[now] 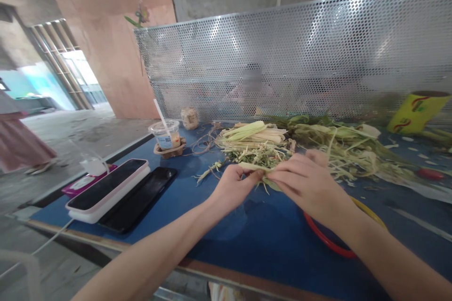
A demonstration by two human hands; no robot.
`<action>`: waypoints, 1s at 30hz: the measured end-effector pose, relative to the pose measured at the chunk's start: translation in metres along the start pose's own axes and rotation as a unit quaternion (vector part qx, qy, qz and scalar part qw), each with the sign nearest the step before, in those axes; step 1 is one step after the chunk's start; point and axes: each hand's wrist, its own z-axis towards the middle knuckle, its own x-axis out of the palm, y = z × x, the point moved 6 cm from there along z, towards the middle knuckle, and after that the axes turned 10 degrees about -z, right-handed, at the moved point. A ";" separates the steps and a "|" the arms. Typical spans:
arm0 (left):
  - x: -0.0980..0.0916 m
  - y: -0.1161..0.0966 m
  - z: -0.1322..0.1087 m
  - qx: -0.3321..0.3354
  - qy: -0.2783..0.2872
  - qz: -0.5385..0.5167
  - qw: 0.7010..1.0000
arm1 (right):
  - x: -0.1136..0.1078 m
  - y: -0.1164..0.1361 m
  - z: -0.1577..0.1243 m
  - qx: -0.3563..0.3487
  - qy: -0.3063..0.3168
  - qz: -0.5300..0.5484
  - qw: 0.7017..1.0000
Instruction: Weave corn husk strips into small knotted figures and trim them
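Holds a pale husk strip [251,166] at the centre of the frame, pinched in the fingers of left hand [231,186] toward its left end and in the bent fingers of right hand [309,188] toward its right, just beside each other. Cannot tell the exact course of the strip between the fingertips. Works over a blue worktop [212,240], right in front of a heap of stringy greens [252,155] and, beyond that, a stack of husks [252,134]. Shows looser leaves [325,134] spread at centre right, near a yellow tube [413,113] at the right edge. Reaches with right forearm across a round red-and-yellow rim [328,241] at lower right, partly hiding it. Has a cup [165,137] with a straw [161,115] set in a holder [171,150] left of centre, near a tangle of string [208,140] and a jar [189,117]. Keeps a black phone [137,200] at lower left, beside a pink-edged phone [109,183] and a purple pack [88,179]. Faces a perforated panel [300,51] across the upper part of the frame.
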 end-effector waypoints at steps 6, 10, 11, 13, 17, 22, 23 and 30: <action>0.003 -0.004 0.000 0.033 0.026 0.053 0.998 | 0.000 0.002 0.000 -0.006 -0.001 -0.027 1.000; 0.006 -0.008 -0.002 0.043 0.042 0.020 0.998 | -0.001 0.000 0.001 0.004 -0.003 -0.030 1.000; 0.007 -0.007 -0.001 0.043 0.054 0.004 0.998 | -0.001 0.000 0.002 0.007 -0.001 -0.032 0.999; 0.008 -0.006 -0.001 0.040 0.074 -0.015 0.996 | -0.002 0.000 0.002 0.009 0.001 -0.036 0.999; 0.005 -0.004 0.001 0.057 0.074 0.009 0.996 | -0.003 0.001 0.002 0.005 -0.003 -0.041 0.999; 0.005 -0.011 -0.001 0.103 0.074 0.039 0.991 | -0.002 0.003 0.001 -0.019 0.039 -0.029 0.999; 0.005 -0.012 -0.001 0.110 0.067 0.053 0.990 | -0.002 0.003 0.001 -0.023 0.050 -0.026 0.998; 0.008 -0.019 -0.003 0.115 0.088 0.060 0.988 | -0.005 0.003 0.001 -0.047 0.052 -0.012 0.997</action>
